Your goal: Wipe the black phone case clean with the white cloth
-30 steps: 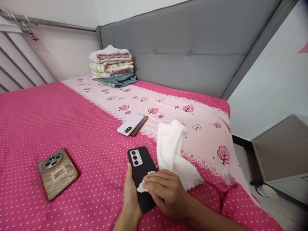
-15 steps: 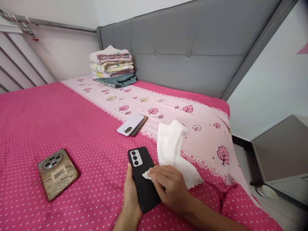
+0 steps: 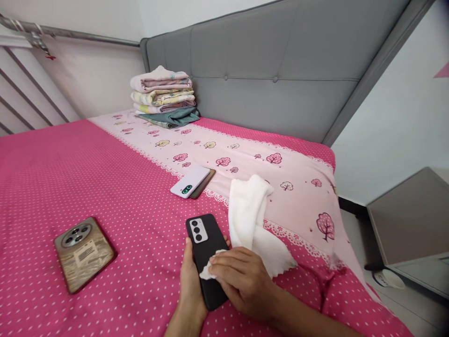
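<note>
A black smartphone point(image 3: 213, 248) lies back up in my left hand point(image 3: 191, 285), whose thumb is along its left edge while fingertips show at the right edge. With bent fingers my right hand point(image 3: 245, 278) presses a small white tissue point(image 3: 209, 271) flat against the lower half of the phone's back. The tissue is partly hidden under those fingers. Just beyond the right hand a white cloth point(image 3: 247, 210) is spread loosely on the bed. Farther off, a pale lilac smartphone point(image 3: 194, 180) rests on top of a darker phone point(image 3: 206, 186).
A brown patterned smartphone point(image 3: 86, 257) with a label lies on the pink bedsheet point(image 3: 140, 224) at left. Folded bedding point(image 3: 163, 96) is stacked by the grey headboard point(image 3: 263, 70). A cabinet point(image 3: 414, 220) and a white cup-like container point(image 3: 388, 279) stand on the floor at right.
My right hand has slid the tissue down the phone's back, and more of the tissue shows. The lilac phone's camera rings have turned from yellowish to green. My left hand stays in place.
</note>
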A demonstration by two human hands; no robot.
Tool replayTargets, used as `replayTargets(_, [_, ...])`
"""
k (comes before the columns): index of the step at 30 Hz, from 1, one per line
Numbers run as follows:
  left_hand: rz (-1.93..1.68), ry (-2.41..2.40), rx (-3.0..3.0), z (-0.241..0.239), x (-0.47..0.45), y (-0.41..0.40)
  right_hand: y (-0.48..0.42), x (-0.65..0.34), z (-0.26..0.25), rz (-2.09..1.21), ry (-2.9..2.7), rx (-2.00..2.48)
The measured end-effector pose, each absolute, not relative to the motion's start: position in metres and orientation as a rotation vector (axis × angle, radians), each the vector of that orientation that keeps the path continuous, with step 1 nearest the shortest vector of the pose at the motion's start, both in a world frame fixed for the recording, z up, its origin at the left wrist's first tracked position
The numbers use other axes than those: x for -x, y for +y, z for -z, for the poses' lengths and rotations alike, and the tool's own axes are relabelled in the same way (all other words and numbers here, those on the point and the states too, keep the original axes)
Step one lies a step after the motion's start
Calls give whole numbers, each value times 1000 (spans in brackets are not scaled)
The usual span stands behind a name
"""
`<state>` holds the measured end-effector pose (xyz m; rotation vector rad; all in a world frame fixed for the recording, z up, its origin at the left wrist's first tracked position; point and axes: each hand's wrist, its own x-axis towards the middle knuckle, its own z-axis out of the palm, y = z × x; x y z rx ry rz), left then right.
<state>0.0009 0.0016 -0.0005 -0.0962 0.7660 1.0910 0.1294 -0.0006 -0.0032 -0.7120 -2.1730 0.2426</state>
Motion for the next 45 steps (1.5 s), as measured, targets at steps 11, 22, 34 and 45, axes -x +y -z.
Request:
replayTargets(11, [-1139,899,23,-1,-3,1,1,-127,15,-204,-1976,1046])
replayTargets(22, [-1102,794,70,-2,-2,1,1,-130,7,-265,-2120,774])
replayTargets(34, [-1075,745,107,1,-1,2,0,-130,-2,-264,-2207,582])
replayTargets(45, [-1122,839,41,-5,-4,1,0,-126,7,-233,-2058,923])
